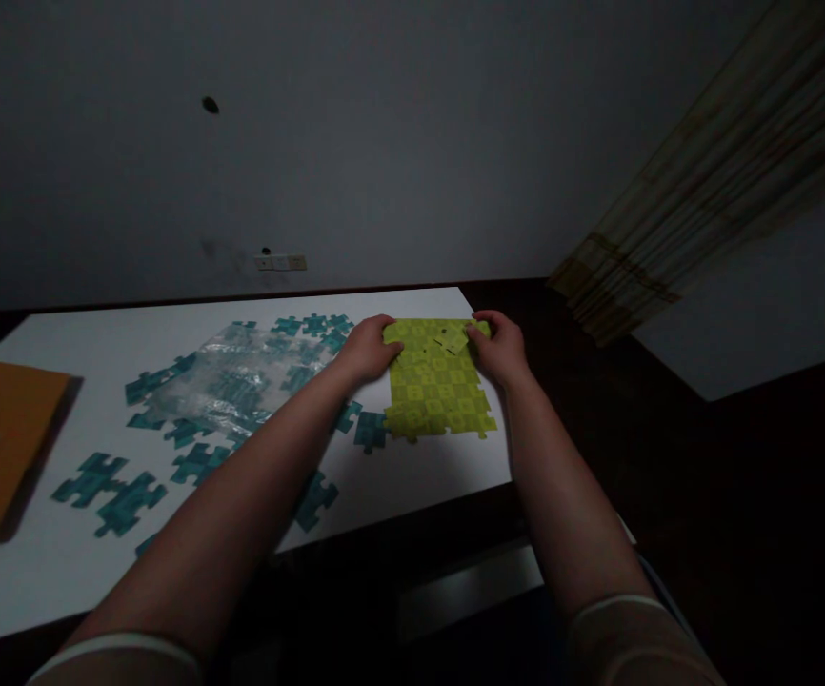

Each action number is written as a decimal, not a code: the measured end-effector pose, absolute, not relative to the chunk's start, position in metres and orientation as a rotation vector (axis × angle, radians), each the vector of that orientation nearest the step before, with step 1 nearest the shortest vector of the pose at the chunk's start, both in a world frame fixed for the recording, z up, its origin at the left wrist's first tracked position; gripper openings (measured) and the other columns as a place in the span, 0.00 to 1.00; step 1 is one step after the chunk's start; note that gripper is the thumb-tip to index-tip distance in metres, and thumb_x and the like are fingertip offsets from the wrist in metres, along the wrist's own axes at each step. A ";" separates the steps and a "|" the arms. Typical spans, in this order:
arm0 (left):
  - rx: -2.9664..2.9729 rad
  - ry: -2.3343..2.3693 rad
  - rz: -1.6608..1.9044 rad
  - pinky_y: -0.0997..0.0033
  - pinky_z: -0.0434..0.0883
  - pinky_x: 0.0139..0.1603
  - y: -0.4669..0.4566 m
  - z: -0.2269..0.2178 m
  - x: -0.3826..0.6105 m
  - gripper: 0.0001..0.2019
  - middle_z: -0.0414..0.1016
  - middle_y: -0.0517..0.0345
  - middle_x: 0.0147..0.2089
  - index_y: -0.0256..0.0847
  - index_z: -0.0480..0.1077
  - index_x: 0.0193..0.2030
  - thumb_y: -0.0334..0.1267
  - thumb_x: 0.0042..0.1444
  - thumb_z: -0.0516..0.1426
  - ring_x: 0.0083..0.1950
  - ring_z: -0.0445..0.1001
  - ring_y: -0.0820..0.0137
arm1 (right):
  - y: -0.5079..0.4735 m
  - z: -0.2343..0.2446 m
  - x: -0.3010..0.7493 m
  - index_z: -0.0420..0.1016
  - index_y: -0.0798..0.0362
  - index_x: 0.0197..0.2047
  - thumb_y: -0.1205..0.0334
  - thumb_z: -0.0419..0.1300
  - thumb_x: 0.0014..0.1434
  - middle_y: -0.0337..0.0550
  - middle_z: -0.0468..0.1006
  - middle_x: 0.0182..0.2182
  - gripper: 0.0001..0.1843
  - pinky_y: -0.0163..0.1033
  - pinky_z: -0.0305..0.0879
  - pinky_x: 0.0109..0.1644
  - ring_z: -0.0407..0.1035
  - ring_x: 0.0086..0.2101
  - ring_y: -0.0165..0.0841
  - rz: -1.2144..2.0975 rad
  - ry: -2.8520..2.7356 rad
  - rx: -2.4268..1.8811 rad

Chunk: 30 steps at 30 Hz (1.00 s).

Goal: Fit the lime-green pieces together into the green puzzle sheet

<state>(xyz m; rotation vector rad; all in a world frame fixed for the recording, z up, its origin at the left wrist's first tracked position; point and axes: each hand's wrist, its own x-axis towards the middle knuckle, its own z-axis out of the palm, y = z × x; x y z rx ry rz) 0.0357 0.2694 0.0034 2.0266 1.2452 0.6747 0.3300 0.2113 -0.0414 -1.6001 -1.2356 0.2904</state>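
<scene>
A yellow-green jigsaw puzzle section made of several joined pieces lies at the right end of the white table. My left hand grips its far left corner, thumb on top. At the far right corner, my right hand has its thumb on the top and its fingers round the edge. Small loose yellow-green bits lie on the section between my hands. Just left of the section, a teal puzzle piece rests near its lower left corner.
Many teal puzzle pieces are scattered over the white table. A clear plastic bag covers some of them. An orange box stands at the left. Beyond are a wall with sockets and a curtain on the right.
</scene>
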 end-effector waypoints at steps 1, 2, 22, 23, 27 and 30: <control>2.054 1.257 0.647 0.58 0.76 0.57 0.269 0.006 0.036 0.10 0.86 0.45 0.54 0.43 0.80 0.52 0.35 0.65 0.67 0.53 0.82 0.57 | 0.211 -0.041 0.329 0.84 0.47 0.50 0.52 0.70 0.59 0.49 0.86 0.44 0.16 0.53 0.74 0.55 0.78 0.44 0.45 0.277 -1.270 -1.620; 2.073 1.283 0.625 0.57 0.76 0.56 0.269 0.008 0.036 0.07 0.87 0.45 0.51 0.42 0.80 0.50 0.37 0.67 0.66 0.52 0.83 0.56 | 0.211 -0.041 0.328 0.84 0.46 0.49 0.54 0.70 0.60 0.49 0.86 0.44 0.15 0.54 0.74 0.57 0.78 0.45 0.46 0.269 -1.293 -1.635; 2.413 1.244 0.310 0.55 0.76 0.61 0.265 0.014 0.061 0.15 0.86 0.41 0.54 0.43 0.80 0.51 0.43 0.76 0.53 0.57 0.82 0.54 | 0.213 -0.043 0.326 0.82 0.44 0.52 0.56 0.65 0.61 0.50 0.86 0.48 0.16 0.55 0.73 0.59 0.79 0.47 0.47 0.284 -1.283 -1.671; 2.438 1.240 0.284 0.53 0.76 0.63 0.266 0.014 0.066 0.13 0.86 0.41 0.55 0.43 0.81 0.50 0.44 0.75 0.55 0.59 0.81 0.52 | 0.213 -0.043 0.326 0.82 0.44 0.52 0.55 0.64 0.62 0.49 0.86 0.47 0.16 0.54 0.73 0.58 0.78 0.46 0.47 0.290 -1.279 -1.673; 2.482 1.233 0.198 0.48 0.74 0.67 0.270 0.013 0.079 0.10 0.86 0.39 0.53 0.43 0.83 0.46 0.45 0.69 0.63 0.63 0.81 0.46 | 0.211 -0.039 0.326 0.79 0.42 0.48 0.54 0.58 0.64 0.45 0.84 0.43 0.12 0.50 0.71 0.53 0.77 0.44 0.45 0.283 -1.252 -1.656; 2.478 1.228 0.150 0.48 0.75 0.66 0.274 0.011 0.083 0.09 0.87 0.39 0.49 0.43 0.83 0.41 0.45 0.68 0.65 0.60 0.83 0.47 | 0.208 -0.035 0.326 0.74 0.41 0.43 0.50 0.57 0.65 0.42 0.81 0.39 0.08 0.48 0.68 0.49 0.74 0.42 0.43 0.286 -1.203 -1.649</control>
